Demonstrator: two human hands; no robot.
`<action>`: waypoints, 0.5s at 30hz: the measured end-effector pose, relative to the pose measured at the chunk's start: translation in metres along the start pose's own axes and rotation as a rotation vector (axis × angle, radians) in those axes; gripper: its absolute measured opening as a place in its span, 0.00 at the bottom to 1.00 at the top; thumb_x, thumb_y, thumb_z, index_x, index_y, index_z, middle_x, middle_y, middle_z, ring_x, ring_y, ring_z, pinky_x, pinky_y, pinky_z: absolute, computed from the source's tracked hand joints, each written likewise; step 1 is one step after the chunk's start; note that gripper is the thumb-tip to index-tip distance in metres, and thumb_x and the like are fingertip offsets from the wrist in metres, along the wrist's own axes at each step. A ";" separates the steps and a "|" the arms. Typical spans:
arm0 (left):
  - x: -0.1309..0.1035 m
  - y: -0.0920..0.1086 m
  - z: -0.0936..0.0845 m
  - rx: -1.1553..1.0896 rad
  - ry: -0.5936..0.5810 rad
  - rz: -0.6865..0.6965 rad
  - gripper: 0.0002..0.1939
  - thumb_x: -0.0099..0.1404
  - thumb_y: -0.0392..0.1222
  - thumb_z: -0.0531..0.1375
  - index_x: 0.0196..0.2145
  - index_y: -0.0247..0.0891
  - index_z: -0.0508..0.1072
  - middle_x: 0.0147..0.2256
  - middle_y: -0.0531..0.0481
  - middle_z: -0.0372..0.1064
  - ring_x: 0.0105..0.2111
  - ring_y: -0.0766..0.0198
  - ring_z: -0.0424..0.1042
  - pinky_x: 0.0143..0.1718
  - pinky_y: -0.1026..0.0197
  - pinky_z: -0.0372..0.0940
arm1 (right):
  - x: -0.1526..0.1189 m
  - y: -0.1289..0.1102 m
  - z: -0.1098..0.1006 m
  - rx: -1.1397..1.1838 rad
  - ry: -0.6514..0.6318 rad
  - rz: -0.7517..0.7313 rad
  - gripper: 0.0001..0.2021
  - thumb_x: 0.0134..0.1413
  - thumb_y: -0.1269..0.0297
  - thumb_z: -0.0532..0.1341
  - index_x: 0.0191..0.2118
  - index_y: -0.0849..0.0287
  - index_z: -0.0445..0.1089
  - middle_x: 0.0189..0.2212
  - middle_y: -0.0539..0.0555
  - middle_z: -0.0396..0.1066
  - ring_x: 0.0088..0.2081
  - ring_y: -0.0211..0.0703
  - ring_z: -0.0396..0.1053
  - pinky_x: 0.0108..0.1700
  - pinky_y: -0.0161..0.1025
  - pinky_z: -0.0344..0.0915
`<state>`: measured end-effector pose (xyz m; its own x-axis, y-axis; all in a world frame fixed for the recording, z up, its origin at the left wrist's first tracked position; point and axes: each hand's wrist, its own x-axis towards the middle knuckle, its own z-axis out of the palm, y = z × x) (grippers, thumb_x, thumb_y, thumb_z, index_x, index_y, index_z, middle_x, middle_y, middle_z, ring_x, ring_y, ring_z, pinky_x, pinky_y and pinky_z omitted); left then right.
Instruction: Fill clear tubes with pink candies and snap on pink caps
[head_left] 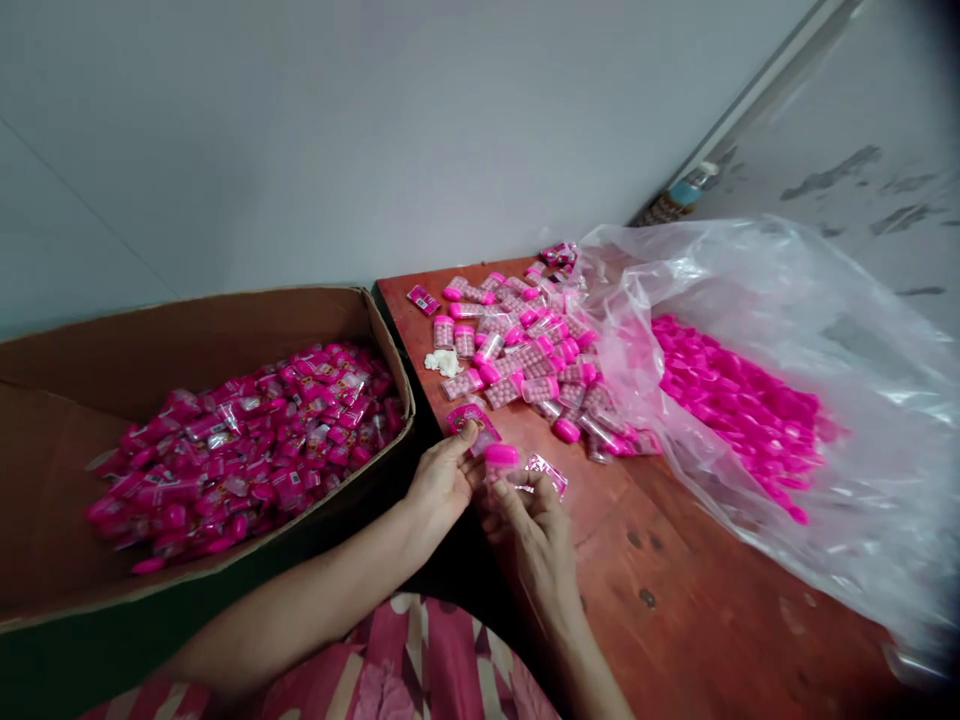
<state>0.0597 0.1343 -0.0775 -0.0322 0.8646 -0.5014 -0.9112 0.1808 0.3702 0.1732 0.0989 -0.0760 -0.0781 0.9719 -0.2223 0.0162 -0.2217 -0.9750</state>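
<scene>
My left hand [444, 482] pinches a pink printed packet [472, 425] between thumb and fingers, above the table's near left edge. Close beside it, my right hand [541, 535] grips a small clear bottle with a pink cap [501, 458], cap upward; fingers partly cover its body. Just past my right fingers lies a shiny pink-and-silver wrapper [547, 474]. Beyond both hands spreads a heap of small clear bottles [517, 360] with pink caps and pale pink balls inside.
At left stands a cardboard box [56, 455] holding many pink wrapped bottles [277, 440]. A clear plastic bag [862, 400] with bright pink plastic pieces [739, 405] lies on the red-brown table [675, 590]. White crumpled bits [442, 362] sit near the heap. A bottle [679, 195] stands by the wall.
</scene>
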 end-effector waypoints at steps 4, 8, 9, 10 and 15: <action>-0.006 -0.003 0.001 0.070 -0.075 -0.006 0.14 0.47 0.42 0.67 0.22 0.31 0.66 0.18 0.53 0.66 0.17 0.69 0.65 0.18 0.67 0.62 | 0.003 0.003 0.001 -0.011 -0.007 0.004 0.14 0.50 0.55 0.60 0.38 0.58 0.60 0.21 0.48 0.69 0.19 0.35 0.67 0.20 0.30 0.63; -0.007 0.000 -0.002 0.221 -0.160 -0.016 0.17 0.46 0.48 0.67 0.22 0.31 0.66 0.17 0.53 0.64 0.15 0.69 0.63 0.16 0.66 0.59 | 0.004 0.004 0.001 0.129 -0.091 0.032 0.13 0.50 0.56 0.60 0.37 0.58 0.60 0.23 0.49 0.70 0.19 0.35 0.67 0.19 0.30 0.62; -0.007 0.001 -0.002 0.259 -0.180 -0.015 0.18 0.46 0.48 0.66 0.22 0.31 0.67 0.18 0.53 0.65 0.16 0.69 0.63 0.17 0.66 0.59 | 0.004 0.005 0.001 0.145 -0.093 0.030 0.12 0.51 0.57 0.60 0.37 0.58 0.60 0.23 0.49 0.70 0.19 0.35 0.67 0.19 0.29 0.62; -0.007 0.002 -0.002 0.288 -0.194 -0.014 0.17 0.46 0.48 0.67 0.22 0.31 0.67 0.18 0.53 0.65 0.17 0.69 0.64 0.18 0.66 0.60 | 0.004 0.005 0.002 0.137 -0.082 0.018 0.12 0.51 0.57 0.60 0.36 0.58 0.60 0.23 0.48 0.69 0.19 0.35 0.67 0.20 0.29 0.62; -0.007 0.002 -0.003 0.372 -0.214 -0.023 0.17 0.43 0.46 0.68 0.20 0.30 0.67 0.16 0.54 0.62 0.16 0.70 0.63 0.18 0.67 0.57 | 0.002 0.006 0.002 -0.039 0.001 -0.084 0.11 0.51 0.58 0.60 0.36 0.58 0.60 0.21 0.47 0.67 0.21 0.34 0.66 0.23 0.30 0.64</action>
<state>0.0570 0.1273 -0.0760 0.1081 0.9292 -0.3534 -0.6990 0.3238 0.6376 0.1711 0.0993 -0.0823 -0.0793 0.9870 -0.1398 0.0490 -0.1362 -0.9895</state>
